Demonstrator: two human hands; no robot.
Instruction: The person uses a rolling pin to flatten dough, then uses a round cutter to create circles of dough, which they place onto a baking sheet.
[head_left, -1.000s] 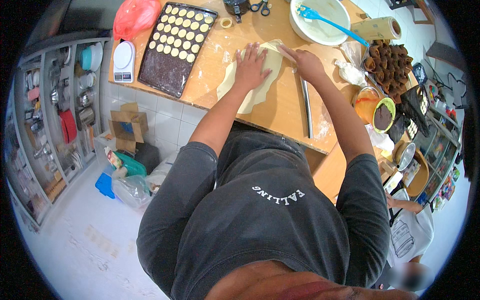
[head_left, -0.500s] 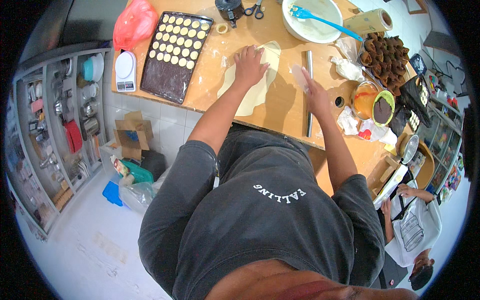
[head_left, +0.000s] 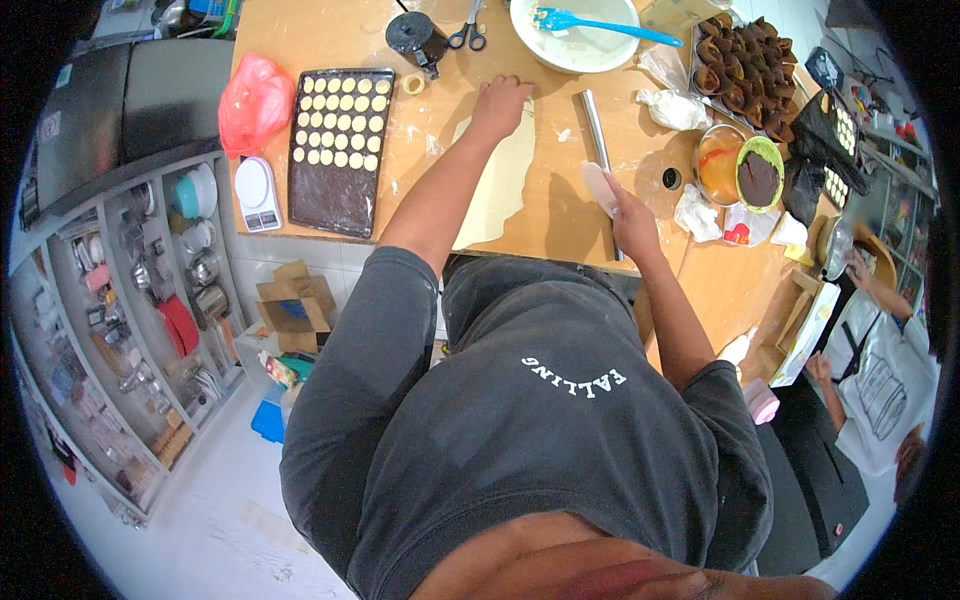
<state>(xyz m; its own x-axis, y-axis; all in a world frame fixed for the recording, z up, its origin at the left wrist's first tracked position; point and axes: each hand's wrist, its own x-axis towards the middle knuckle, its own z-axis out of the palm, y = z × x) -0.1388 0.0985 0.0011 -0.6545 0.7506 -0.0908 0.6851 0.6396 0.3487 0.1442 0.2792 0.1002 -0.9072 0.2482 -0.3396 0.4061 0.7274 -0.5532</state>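
A thin sheet of pale dough (head_left: 495, 195) lies lengthwise on the wooden table in front of me. At its far end is my left hand (head_left: 503, 106), its fingers bent and closed on the dough's edge; the fingertips are partly hidden. My right hand (head_left: 634, 218) holds a translucent plastic scraper (head_left: 598, 188) upright, to the right of the dough and apart from it. Just beyond the scraper lies a metal rod (head_left: 594, 125), partly hidden by the scraper and my hand. A dark baking tray (head_left: 333, 205) with rows of pale dough rounds (head_left: 341, 122) stands to the left.
A scale (head_left: 257, 195) and pink bag (head_left: 255, 105) sit left. Beyond are a black pot (head_left: 415, 40), tape roll (head_left: 413, 84), scissors (head_left: 468, 35) and white bowl (head_left: 530, 50) with blue spatula (head_left: 610, 28). Brown paper-cupped items (head_left: 745, 75) stand right; another person (head_left: 875, 370) works nearby.
My left hand has moved to the dough's far end, its fingers now more bent. The scraper stays in my right hand. The whole view has shifted and turned slightly.
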